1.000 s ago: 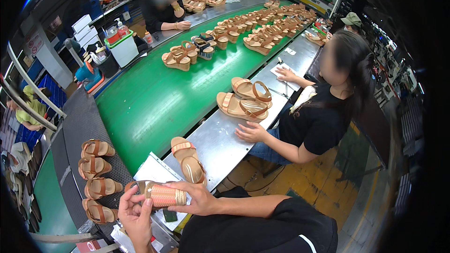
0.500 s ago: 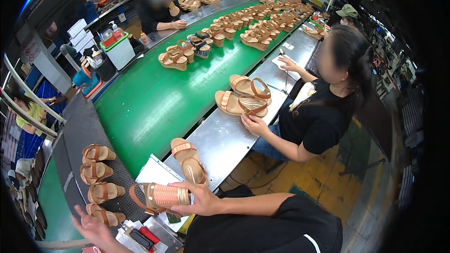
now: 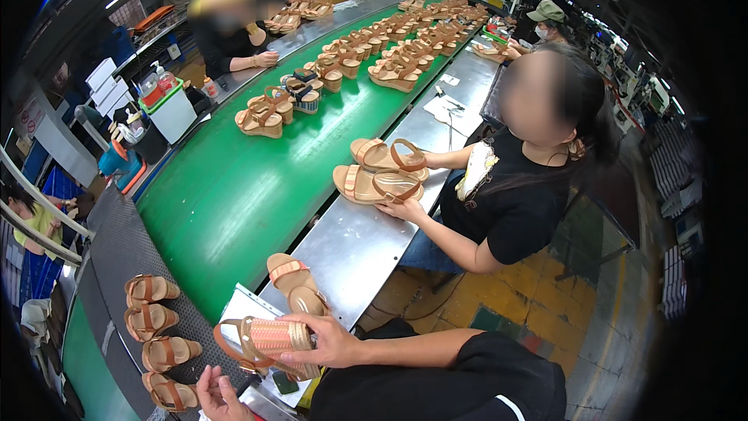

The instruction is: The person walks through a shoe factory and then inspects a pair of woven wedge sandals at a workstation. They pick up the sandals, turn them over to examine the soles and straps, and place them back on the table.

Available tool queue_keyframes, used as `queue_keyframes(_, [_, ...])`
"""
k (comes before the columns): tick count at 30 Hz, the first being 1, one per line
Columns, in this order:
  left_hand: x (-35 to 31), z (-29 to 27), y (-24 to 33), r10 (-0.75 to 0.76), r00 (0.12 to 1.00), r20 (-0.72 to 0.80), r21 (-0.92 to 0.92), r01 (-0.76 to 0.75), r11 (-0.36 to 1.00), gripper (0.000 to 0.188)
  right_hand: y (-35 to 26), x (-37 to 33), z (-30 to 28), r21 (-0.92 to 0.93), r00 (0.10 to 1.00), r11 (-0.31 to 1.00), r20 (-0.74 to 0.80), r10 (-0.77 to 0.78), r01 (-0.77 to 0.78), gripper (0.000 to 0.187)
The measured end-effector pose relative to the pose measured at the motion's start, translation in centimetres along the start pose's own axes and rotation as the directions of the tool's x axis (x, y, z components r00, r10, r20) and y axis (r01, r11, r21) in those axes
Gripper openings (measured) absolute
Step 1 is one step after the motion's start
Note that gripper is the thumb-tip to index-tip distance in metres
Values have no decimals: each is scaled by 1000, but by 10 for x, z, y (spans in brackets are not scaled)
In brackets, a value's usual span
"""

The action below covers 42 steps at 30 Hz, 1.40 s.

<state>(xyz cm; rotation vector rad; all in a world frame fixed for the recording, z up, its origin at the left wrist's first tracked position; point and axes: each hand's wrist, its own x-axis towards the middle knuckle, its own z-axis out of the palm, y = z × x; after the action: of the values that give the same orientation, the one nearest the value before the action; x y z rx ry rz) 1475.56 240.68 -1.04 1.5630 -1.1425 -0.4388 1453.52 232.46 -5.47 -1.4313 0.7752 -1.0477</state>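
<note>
My right hand [image 3: 331, 341] grips a tan wedge sandal [image 3: 269, 337] with a coral striped band and brown ankle strap. Below that sandal, my left hand [image 3: 222, 398] has loosely bent fingers with gaps between them, and I see nothing in it. A similar sandal [image 3: 300, 287] lies on the metal side table [image 3: 343, 253], just beyond my right hand. Several brown-strapped sandals [image 3: 167, 352] stand in a column on the dark textured mat [image 3: 117, 265], beside my left hand.
A green conveyor belt [image 3: 226, 195] carries rows of sandals [image 3: 397, 66]. At my right, a co-worker [image 3: 514, 179] holds a pair of sandals [image 3: 382, 179] over the metal table. Another person [image 3: 230, 39] sits across the belt, near a white bin [image 3: 171, 113].
My left hand has come in from the far left toward the held sandal, its fingers now more bent. The co-worker's far hand has left the paper and joined the sandals. The view has shifted.
</note>
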Motion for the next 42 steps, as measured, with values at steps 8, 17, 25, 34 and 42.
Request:
queue_keyframes(8, [-26,35,1,-194,981,5,-95,194,976,42,-5,4,-2,34,999,999,-29,-13,14,62])
queue_keyframes(17, [-36,52,-11,-294,947,128,-307,319,896,38,1,7,-4,35,999,998,-33,-44,45,60])
queue_keyframes(25, [-25,40,-24,-205,973,104,-214,223,951,37,2,10,-4,17,1000,1000,16,-26,25,60])
queue_keyframes(34, [-10,37,7,-283,946,159,-339,321,884,30,5,17,-3,70,995,996,89,-54,48,64])
queue_keyframes(42, [-1,34,8,-242,953,182,-332,292,897,32,-2,29,-14,17,975,997,209,75,-81,77])
